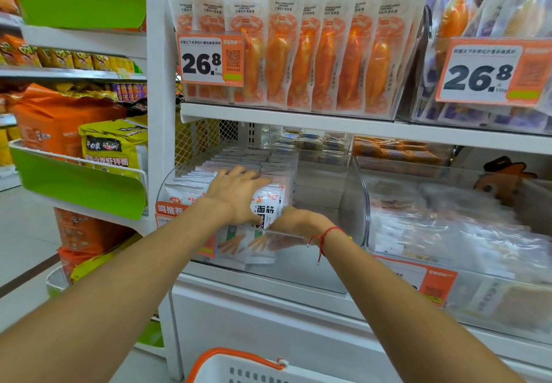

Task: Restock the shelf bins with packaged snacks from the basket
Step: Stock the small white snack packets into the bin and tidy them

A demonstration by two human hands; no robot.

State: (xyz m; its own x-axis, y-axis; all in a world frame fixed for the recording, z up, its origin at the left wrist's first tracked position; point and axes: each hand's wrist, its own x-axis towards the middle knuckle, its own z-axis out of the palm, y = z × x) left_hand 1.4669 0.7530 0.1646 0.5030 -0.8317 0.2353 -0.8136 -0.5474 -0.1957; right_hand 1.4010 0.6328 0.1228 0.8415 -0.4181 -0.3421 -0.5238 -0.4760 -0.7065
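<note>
Reaching into the clear plastic shelf bin (354,200): left hand (236,194) spread flat on white snack packets printed 面筋 (267,203), right hand (294,223) dipping behind the bin's front edge, grip unclear. Open room right of the packets. Orange-handled white basket (239,366) below. Price card (210,58) reading 26.8.

The basket (239,367) is cut off by the near edge, only its rim and orange handle showing. The right hand (294,223) dips behind the bin's clear front wall (298,263), its fingers hidden. Packets (448,227) in the right bin are too blurred to read.
</note>
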